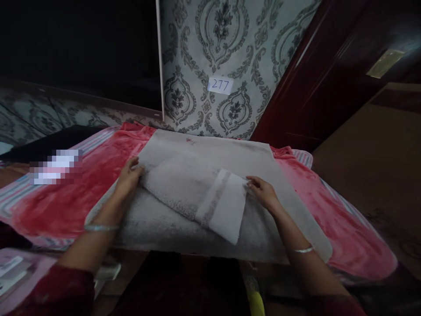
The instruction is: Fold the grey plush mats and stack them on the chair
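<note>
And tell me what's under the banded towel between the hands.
The towel lies on a pale grey sheet, visible around it; a red blanket shows past the sheet's sides. The area directly beneath the towel is covered and cannot be seen.

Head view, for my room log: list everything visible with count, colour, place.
Plush cover: one, red-pink, across the middle
Mat: one, pale grey, on the plush cover
Folded cloth: one, grey-white, on the mat
Screen: one, black, upper left
Wallpaper: one wall, pale, dark-patterned, behind
Card 277: one, white, on the wallpaper
Panel: one, dark red, upper right
Plate: one, gold-coloured, on the panel
Cardboard: one, brown, far right
Dark item: one, black, left
Blurred patch: one, whitish, left
Pink item: one, pink, bottom left
Yellow object: one, yellow, bottom, unclear
Bracelets: two, pale, lower left and right
Sleeves: two, dark red, bottom corners
Left hand: one, at the cloth's left edge
Right hand: one, at its right corner
</note>
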### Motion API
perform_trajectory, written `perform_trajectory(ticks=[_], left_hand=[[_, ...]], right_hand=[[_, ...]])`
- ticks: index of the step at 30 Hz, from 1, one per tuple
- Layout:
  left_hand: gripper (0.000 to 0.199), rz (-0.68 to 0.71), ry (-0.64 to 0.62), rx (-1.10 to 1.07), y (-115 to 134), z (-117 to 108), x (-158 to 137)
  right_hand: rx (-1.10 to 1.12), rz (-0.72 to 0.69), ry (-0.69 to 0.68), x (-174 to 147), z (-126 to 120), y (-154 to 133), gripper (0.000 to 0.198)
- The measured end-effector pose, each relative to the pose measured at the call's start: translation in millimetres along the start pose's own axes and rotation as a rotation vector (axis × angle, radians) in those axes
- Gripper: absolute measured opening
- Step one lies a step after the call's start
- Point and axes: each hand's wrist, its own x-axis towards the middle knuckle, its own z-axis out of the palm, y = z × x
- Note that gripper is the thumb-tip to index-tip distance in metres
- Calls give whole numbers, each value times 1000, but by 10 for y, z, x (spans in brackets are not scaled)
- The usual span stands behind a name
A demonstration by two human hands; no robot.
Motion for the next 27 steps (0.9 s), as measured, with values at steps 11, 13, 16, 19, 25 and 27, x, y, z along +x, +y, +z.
perform_trajectory(ticks=[11, 13, 16, 19, 25, 27], left_hand=[[43, -668, -140, -515, 15, -115, -1382], [34, -710, -138, -545, 27, -109, -1349], [27, -758, -178, -558, -19, -70, -1299], [26, -785, -202, -537, -89, -10, -1282], [38, -708, -225, -558, -264, 24, -1288], [38, -682, -236, -568, -306, 22, -1280]], right_hand=[[-118, 13, -340, 1207, 874, -661, 34], [-119, 18, -413, 1294, 951, -686, 31], [-119, 23, -496, 1396, 1022, -709, 29], [-99, 24, -557, 1472, 1075, -728, 32], [-37, 63, -645, 1582, 1155, -766, 48], [-18, 95, -694, 1619, 1154, -774, 50]])
